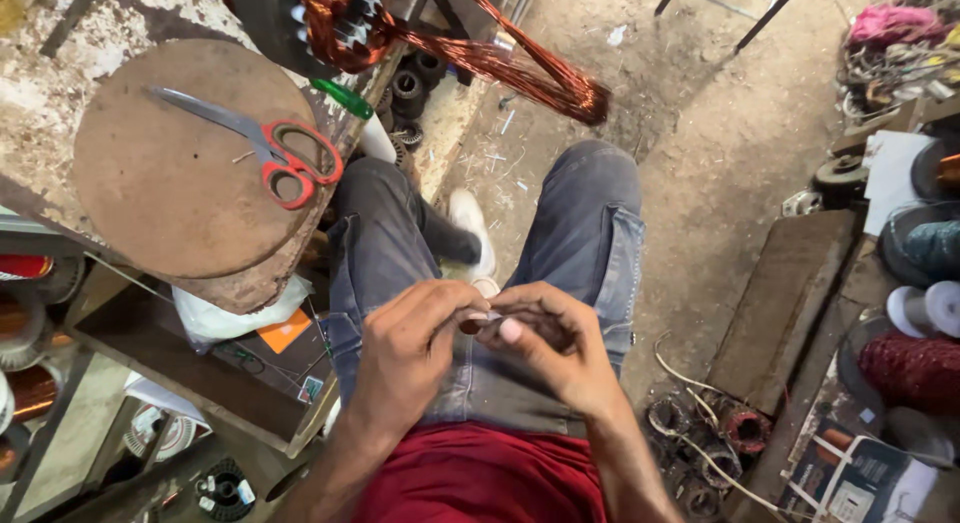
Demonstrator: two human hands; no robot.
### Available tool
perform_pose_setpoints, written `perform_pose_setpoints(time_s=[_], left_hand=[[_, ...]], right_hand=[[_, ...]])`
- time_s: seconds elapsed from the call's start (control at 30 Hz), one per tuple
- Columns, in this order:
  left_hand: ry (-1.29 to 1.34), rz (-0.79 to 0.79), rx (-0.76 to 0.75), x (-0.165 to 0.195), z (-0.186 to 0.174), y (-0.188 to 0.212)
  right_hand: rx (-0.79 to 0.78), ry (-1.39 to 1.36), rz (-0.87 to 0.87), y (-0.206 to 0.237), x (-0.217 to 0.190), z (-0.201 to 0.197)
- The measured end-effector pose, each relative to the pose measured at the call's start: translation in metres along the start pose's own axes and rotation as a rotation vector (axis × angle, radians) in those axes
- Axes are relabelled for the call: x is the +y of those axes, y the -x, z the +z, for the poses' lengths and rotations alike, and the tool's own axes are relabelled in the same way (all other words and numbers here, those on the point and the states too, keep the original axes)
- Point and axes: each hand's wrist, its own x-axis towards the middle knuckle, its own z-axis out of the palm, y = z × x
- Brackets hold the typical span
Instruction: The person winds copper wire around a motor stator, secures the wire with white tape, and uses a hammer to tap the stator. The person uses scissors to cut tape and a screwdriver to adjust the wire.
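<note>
Both hands meet over the lap, left hand [408, 348] and right hand [556, 348] pinching a small pale piece [487, 318] between fingertips, close for fine work; scissors [262, 146] lie far left on the round board [180, 198]; copper wire [520, 68] hangs beyond.

Printed carton [868, 483]: flat rectangular box, dark blue-grey with white panels, lying at the lower right corner among wire coils. White plastic bag [235, 318]: crumpled, tucked under the round wooden board at left, just above an orange card [284, 332].
</note>
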Motion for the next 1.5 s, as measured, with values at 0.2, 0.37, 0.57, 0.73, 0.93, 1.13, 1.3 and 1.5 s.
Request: perform_pose_setpoints(time_s=[0.2, 0.37, 0.57, 0.73, 0.93, 1.13, 1.3, 1.5], left_hand=[[0.567, -0.333, -0.019, -0.008, 0.017, -0.002], [0.553, -0.555, 0.074, -0.012, 0.038, -0.013], [0.273, -0.294, 0.066, -0.008, 0.061, -0.036], [0.304, -0.192, 0.077, -0.016, 0.081, -0.059], [0.243, -0.279, 0.023, -0.03, 0.098, -0.084], [0.253, -0.049, -0.009, -0.036, 0.106, -0.104], [0.061, 0.001, -0.042, -0.038, 0.102, -0.093], [0.442, -0.257, 0.033, -0.05, 0.067, -0.065]], right_hand=[[0.108, 0.14, -0.206, -0.008, -0.004, -0.005], [0.145, 0.352, -0.343, -0.02, -0.015, -0.008], [0.168, 0.31, -0.269, -0.039, -0.026, -0.032], [0.247, 0.388, -0.324, -0.054, -0.032, -0.054], [0.308, 0.533, -0.343, -0.072, -0.05, -0.063], [0.439, 0.676, -0.347, -0.07, -0.06, -0.06], [0.56, 0.729, -0.324, -0.058, -0.043, -0.045], [0.496, 0.732, -0.459, -0.059, -0.033, -0.008]])
